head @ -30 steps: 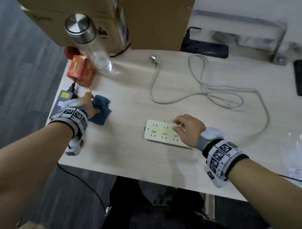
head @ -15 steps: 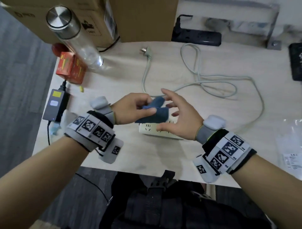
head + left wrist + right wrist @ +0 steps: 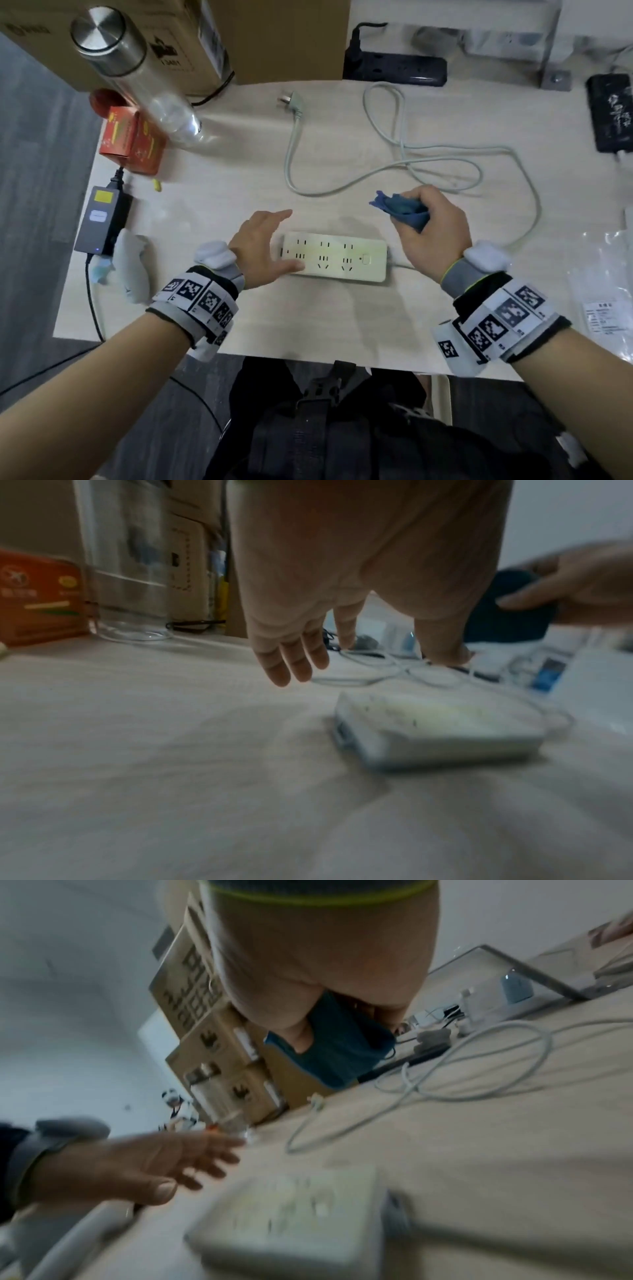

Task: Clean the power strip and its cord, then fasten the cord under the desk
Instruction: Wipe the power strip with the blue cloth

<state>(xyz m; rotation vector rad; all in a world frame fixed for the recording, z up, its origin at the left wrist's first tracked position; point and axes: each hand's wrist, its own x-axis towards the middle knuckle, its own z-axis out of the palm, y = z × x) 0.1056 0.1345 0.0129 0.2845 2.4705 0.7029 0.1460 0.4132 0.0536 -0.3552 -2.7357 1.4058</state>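
Note:
A white power strip (image 3: 337, 260) (image 3: 441, 729) (image 3: 294, 1215) lies flat near the desk's front edge. Its pale cord (image 3: 407, 161) (image 3: 441, 1074) loops across the desk behind it and ends in a plug (image 3: 291, 101). My left hand (image 3: 265, 246) (image 3: 356, 647) hovers open over the strip's left end, fingers spread, holding nothing. My right hand (image 3: 428, 229) is raised above the strip's right end and grips a bunched blue cloth (image 3: 402, 209) (image 3: 339, 1047) (image 3: 507, 610).
At the back left stand a clear bottle with a steel cap (image 3: 137, 75), red boxes (image 3: 132, 142) and cardboard boxes (image 3: 219, 37). A black adapter (image 3: 102, 219) sits at the left edge, a black power strip (image 3: 397, 68) at the back, a plastic bag (image 3: 606, 291) at right.
The blue cloth has passed from my left hand to my right, which has lifted it to the right. My left hand has opened and dropped toward the strip's left end.

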